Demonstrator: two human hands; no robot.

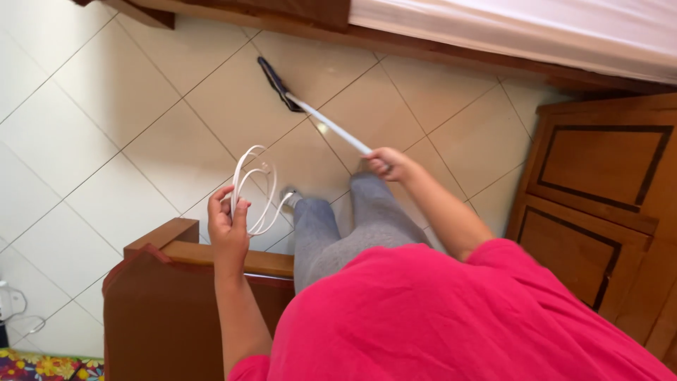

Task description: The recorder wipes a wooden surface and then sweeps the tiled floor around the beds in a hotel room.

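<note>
My left hand (pixel 229 222) was closed around a coiled white cable (pixel 255 189), loops sticking up and out to the right of my fingers, held above the floor just past the front edge of a brown wooden cabinet top (pixel 169 310). My right hand (pixel 386 164) gripped the upper end of a white mop handle (pixel 331 127), fingers wrapped round it. The handle ran up-left and tilted down to a dark flat mop head (pixel 276 83) lying on the beige tiled floor (pixel 106 127), its far end close to the wooden bed frame edge (pixel 423 48) with a white sheet (pixel 536 28) above. A wooden panelled door or cupboard (pixel 599 204) stood on my right, near my right forearm. Wide bare tiles lay to the left of the mop. My grey trouser legs (pixel 345 226) stood between cabinet and cupboard, tight gap. A white plug and cord (pixel 14 307) sat at the far left edge, well apart from both hands.
</note>
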